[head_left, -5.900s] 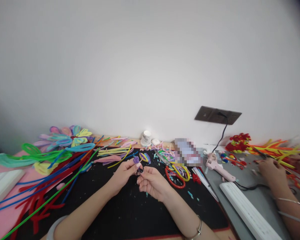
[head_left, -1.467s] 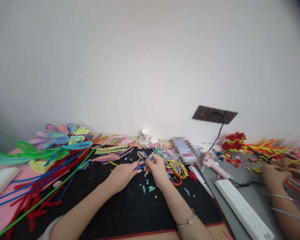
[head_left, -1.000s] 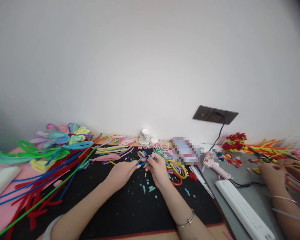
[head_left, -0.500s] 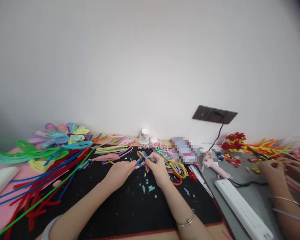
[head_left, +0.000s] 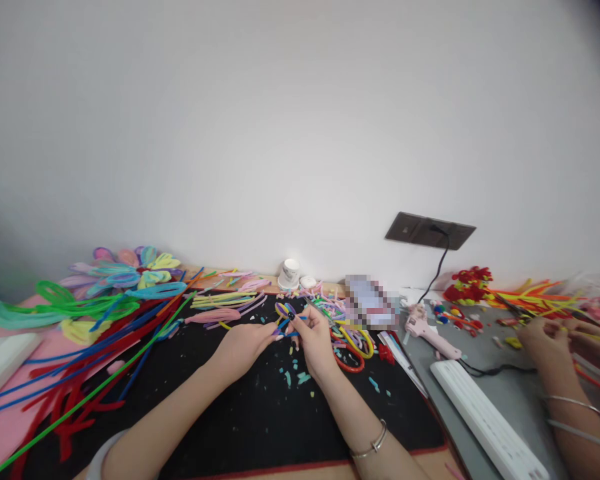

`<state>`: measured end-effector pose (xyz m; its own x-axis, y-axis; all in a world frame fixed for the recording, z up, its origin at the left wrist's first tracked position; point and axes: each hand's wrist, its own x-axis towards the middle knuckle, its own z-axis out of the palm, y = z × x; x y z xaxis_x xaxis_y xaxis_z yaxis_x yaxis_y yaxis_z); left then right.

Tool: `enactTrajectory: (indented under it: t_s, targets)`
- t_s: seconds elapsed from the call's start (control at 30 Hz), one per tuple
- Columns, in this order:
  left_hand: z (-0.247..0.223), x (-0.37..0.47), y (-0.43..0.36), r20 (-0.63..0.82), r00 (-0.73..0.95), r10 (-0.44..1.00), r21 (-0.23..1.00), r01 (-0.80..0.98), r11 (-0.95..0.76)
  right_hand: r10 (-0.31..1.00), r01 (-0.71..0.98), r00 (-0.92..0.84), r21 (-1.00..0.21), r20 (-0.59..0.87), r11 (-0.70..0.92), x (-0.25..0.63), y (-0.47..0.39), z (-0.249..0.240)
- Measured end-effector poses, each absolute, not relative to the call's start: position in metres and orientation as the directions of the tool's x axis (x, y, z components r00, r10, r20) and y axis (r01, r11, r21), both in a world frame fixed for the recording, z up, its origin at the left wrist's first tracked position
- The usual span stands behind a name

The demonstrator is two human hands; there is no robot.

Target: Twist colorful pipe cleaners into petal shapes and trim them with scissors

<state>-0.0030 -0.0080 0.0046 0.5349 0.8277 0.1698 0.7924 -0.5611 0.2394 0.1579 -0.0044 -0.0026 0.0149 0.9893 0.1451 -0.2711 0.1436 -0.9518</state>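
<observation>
Over the black mat (head_left: 260,427), my left hand (head_left: 247,343) is closed, its fingertips pinching a blue and purple pipe-cleaner piece (head_left: 284,323). My right hand (head_left: 314,337) is also closed on this piece, from the right, with dark-nailed fingers bent over it. The fingertips of both hands almost meet. Yellow and purple loops rise just behind them. Small teal scraps (head_left: 303,378) lie on the mat below my hands. Part of the piece is hidden by my fingers.
Pipe cleaners and a pastel loop flower (head_left: 140,270) lie left. A white cup (head_left: 289,273) stands at the wall. Right are a blurred phone (head_left: 373,301), pink glue gun (head_left: 430,335), white power strip (head_left: 487,417) and another person's hands (head_left: 547,343) holding yellow pipe cleaners.
The fingers of my right hand have shifted slightly at the held piece, showing more dark nails. Both hands stay in nearly the same place.
</observation>
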Motion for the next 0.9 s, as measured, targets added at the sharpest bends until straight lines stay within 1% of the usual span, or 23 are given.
enactTrajectory:
  t_s: [0.23,0.37,0.53,0.73,0.9]
  targets:
    - [0.001,-0.004,-0.007,0.181,0.526,0.831,0.268,0.786,-0.557,0.991,-0.318,-0.060,-0.944,0.118,0.093,0.154,-0.008,-0.005]
    - [0.002,-0.004,-0.008,0.179,0.513,0.840,0.276,0.793,-0.543,0.992,-0.372,-0.047,-0.924,0.118,0.092,0.152,-0.008,-0.007]
    - [0.006,-0.002,-0.010,0.190,0.503,0.843,0.251,0.805,-0.537,0.994,-0.409,-0.029,-0.908,0.109,0.088,0.152,-0.008,-0.009]
    - [0.005,-0.003,-0.008,0.207,0.520,0.828,0.230,0.797,-0.558,0.996,-0.370,-0.014,-0.926,0.088,0.077,0.154,-0.006,-0.004]
    - [0.007,-0.006,-0.007,0.167,0.510,0.844,0.274,0.798,-0.537,0.996,-0.284,-0.058,-0.958,0.068,0.049,0.165,-0.002,0.004]
